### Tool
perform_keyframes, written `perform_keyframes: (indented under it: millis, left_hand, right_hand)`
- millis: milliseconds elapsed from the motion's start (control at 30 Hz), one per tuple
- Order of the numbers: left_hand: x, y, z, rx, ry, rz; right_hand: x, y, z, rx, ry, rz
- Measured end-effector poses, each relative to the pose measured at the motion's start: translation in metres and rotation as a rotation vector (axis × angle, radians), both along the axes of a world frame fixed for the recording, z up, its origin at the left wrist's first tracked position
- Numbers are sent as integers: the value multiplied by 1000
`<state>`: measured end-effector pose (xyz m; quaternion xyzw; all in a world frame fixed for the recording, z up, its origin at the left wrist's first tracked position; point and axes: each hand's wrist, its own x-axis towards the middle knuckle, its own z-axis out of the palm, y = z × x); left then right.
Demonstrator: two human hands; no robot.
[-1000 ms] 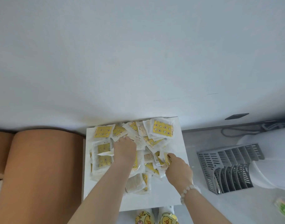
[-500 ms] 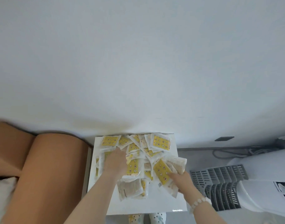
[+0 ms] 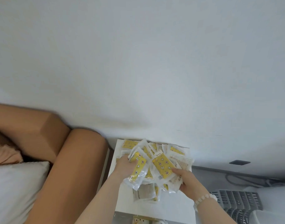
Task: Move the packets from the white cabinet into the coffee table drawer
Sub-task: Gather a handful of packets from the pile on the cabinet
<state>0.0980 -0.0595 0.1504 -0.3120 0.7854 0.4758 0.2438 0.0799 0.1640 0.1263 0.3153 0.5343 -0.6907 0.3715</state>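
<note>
Packets (image 3: 162,165) dozen-plus (heap overlaps, exact count unclear); two hands (image 3: 124,167) (image 3: 187,180); one cabinet (image 3: 174,206); one bracelet (image 3: 204,198).

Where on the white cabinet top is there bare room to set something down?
Bare: the near strip of the cabinet top, in front of the packets; also a thin margin along the sofa side. Crowded: the middle and back up to the wall, heaped with packets, where the left hand and right hand each grip a bunch.

Packets (image 3: 139,165) glossy clear plastic; cabinet (image 3: 175,206) smooth white.
</note>
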Motion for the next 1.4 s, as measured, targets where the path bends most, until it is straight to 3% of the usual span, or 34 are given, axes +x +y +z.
perform_keyframes:
  millis: [333,600,767,933,1200,1400]
  left_hand:
    - [39,-12,35,227,113,488]
    - [54,3,45,295,178,629]
    - [39,20,49,329,135,543]
    - [1,33,54,330,122,366]
    - [-60,89,61,347,85,-42]
    - [-55,162,56,380,23,-372]
  right_hand:
    - [-26,-17,31,-53,23,217]
    - [-28,-5,37,-82,60,242]
    - [-25,24,42,-68,77,205]
    - [-21,54,56,-68,97,17]
    - [23,100,71,-71,139,-415]
    - [97,137,78,-14,140,-746]
